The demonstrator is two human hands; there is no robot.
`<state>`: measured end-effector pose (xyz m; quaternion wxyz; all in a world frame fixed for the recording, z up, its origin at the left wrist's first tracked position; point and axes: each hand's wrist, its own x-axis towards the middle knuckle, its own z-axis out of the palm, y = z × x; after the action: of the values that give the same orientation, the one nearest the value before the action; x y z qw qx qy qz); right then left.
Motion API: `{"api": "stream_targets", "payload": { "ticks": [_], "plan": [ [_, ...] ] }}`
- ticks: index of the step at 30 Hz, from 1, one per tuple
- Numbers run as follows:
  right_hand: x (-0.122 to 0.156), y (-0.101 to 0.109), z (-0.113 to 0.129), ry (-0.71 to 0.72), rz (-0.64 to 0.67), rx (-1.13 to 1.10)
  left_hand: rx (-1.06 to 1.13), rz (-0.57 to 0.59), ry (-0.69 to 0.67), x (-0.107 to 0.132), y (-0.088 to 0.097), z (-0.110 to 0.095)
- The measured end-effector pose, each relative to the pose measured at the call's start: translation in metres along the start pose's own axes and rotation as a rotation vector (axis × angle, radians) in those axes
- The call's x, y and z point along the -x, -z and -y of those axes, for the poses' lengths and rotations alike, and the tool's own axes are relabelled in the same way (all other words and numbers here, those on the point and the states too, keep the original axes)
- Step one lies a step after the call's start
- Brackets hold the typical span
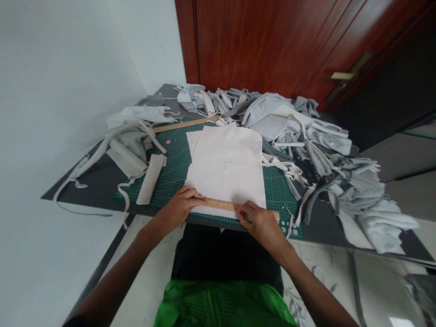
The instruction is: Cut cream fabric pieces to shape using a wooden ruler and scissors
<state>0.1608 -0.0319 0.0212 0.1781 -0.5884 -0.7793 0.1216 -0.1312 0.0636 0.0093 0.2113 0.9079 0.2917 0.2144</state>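
A wooden ruler (220,204) lies crosswise over the near part of a white fabric piece (227,165). My left hand (184,203) is closed on the ruler's left end, fingertips on top of it. Farther right, my right hand (256,219) has its fingers curled onto the ruler, and the ruler's right end sticks out past it. Under the fabric is a green cutting mat (175,156) with grid lines. The fabric's near edge shows just below the ruler, close to the table's front edge. Parts of the ruler are hidden under my fingers.
A second wooden ruler (185,124) lies behind the fabric. Grey and white fabric scraps (269,116) are heaped along the back and right, with more cloth pieces (127,150) at left. A wooden door (259,45) with a handle stands behind the dark table (91,193).
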Motion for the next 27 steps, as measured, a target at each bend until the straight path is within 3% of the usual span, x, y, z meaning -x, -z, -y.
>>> {"api": "stream_targets", "payload": {
  "ticks": [4, 8, 13, 18, 22, 27],
  "plan": [
    [0.014, 0.004, -0.018, -0.029, -0.032, -0.012, 0.007, -0.015, 0.0, 0.0, 0.0, 0.0],
    [0.01, 0.007, -0.022, 0.006, -0.044, -0.266, -0.002, -0.066, 0.026, 0.003, -0.003, 0.002],
    [-0.021, 0.005, 0.0, 0.05, -0.082, -0.611, -0.039, -0.134, 0.107, 0.009, -0.009, 0.004],
    [-0.053, -0.02, 0.017, -0.014, -0.03, -0.845, -0.066, -0.158, 0.107, 0.018, -0.015, -0.004],
    [-0.061, -0.038, 0.013, -0.115, -0.042, -0.897, -0.123, -0.2, 0.144, 0.032, -0.014, -0.009],
    [-0.063, -0.04, 0.009, -0.106, -0.026, -0.866, -0.178, -0.268, 0.175, 0.05, -0.007, -0.001]
  ]
}}
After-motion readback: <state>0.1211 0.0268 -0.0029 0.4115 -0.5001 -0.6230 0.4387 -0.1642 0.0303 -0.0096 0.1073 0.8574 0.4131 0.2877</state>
